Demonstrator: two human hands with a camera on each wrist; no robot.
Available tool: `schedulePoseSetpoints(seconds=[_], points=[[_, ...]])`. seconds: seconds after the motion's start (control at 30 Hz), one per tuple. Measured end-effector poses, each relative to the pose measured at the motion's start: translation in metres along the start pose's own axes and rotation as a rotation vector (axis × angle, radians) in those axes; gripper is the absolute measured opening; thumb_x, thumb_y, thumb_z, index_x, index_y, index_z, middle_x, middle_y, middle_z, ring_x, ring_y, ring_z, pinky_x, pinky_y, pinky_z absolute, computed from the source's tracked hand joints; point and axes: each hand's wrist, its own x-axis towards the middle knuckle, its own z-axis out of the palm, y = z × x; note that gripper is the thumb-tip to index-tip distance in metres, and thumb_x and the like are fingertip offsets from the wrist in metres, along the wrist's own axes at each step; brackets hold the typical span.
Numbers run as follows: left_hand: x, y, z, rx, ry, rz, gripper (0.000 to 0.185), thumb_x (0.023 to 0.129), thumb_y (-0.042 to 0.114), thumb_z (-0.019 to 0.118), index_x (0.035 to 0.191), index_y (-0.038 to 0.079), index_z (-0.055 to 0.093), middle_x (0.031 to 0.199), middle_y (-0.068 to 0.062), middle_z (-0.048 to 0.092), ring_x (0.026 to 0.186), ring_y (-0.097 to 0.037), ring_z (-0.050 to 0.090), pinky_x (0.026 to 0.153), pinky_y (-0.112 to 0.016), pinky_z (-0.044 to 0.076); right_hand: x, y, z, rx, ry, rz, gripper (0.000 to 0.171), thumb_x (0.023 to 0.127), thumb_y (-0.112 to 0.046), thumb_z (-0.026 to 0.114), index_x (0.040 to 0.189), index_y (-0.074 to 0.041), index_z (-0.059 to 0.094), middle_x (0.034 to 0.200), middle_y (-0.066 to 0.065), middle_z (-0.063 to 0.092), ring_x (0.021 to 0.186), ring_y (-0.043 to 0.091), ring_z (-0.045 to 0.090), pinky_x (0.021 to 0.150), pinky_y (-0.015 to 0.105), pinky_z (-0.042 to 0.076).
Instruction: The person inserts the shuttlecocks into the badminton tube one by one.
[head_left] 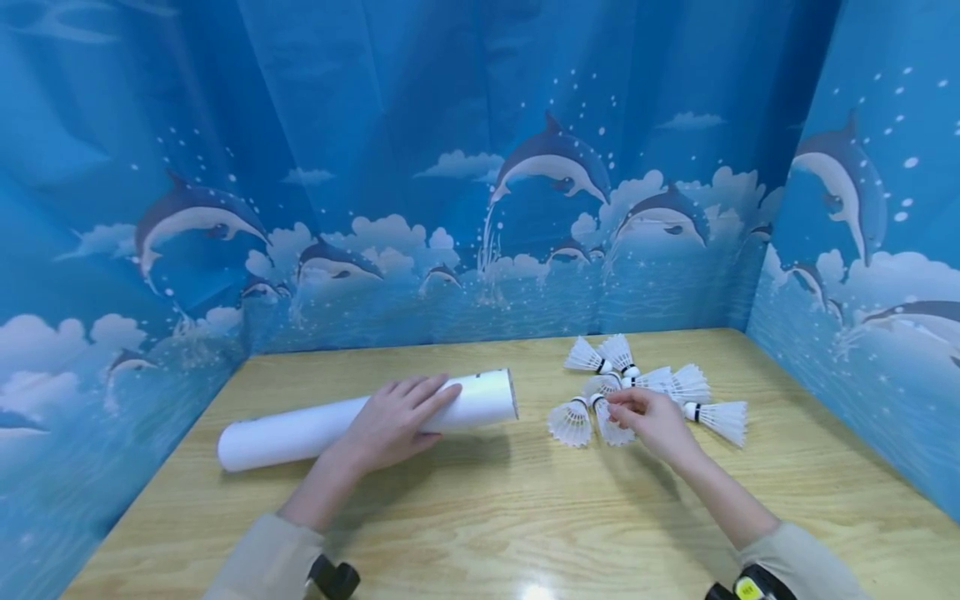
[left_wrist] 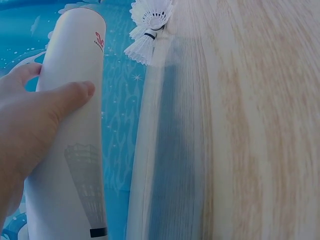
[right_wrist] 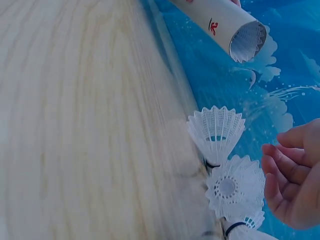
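My left hand (head_left: 397, 421) grips a long white shuttlecock tube (head_left: 300, 433) around its right half, thumb along the near side in the left wrist view. Its right end is raised, and a shuttlecock's scalloped skirt (right_wrist: 246, 42) shows inside the open mouth in the right wrist view. On the right, several white shuttlecocks with black bands lie in a loose cluster. Over the cluster's near side is my right hand (head_left: 656, 421), its fingers loosely bent and nothing between them. Nearest to it are one shuttlecock (head_left: 611, 427) partly behind the fingertips and another shuttlecock (head_left: 570, 423) to its left.
A light wood-grain table (head_left: 480, 517) carries everything. Blue curtains (head_left: 420, 208) printed with dolphins stand along its back and sides. One shuttlecock (head_left: 722, 422) lies at the cluster's right edge, and another shuttlecock (head_left: 585, 357) lies at the back left of the cluster.
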Motion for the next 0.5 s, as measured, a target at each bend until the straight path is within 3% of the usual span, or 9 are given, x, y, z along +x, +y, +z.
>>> schedulePoseSetpoints(seconds=[0.2,0.5], points=[[-0.002,0.001,0.0,-0.003,-0.012,-0.008,0.077,0.068,0.033,0.082,0.135,0.014,0.048,0.13,-0.011,0.053,0.104,-0.028,0.058,0.079,-0.044,0.052,-0.002,0.008,-0.003,-0.071,-0.011,0.005,0.024,0.087,-0.009,0.06,0.105,0.008,0.063,0.081,0.01,0.069,0.069,0.018,0.063,0.058,0.027,0.048],[-0.001,0.002,-0.001,-0.003,-0.016,-0.012,0.077,0.068,0.032,0.082,0.135,0.014,0.048,0.129,-0.011,0.053,0.104,-0.028,0.058,0.08,-0.044,0.052,-0.002,0.016,-0.001,-0.135,-0.019,-0.044,0.031,0.088,-0.013,0.061,0.11,0.008,0.061,0.091,0.015,0.068,0.074,0.022,0.064,0.062,0.029,0.051]])
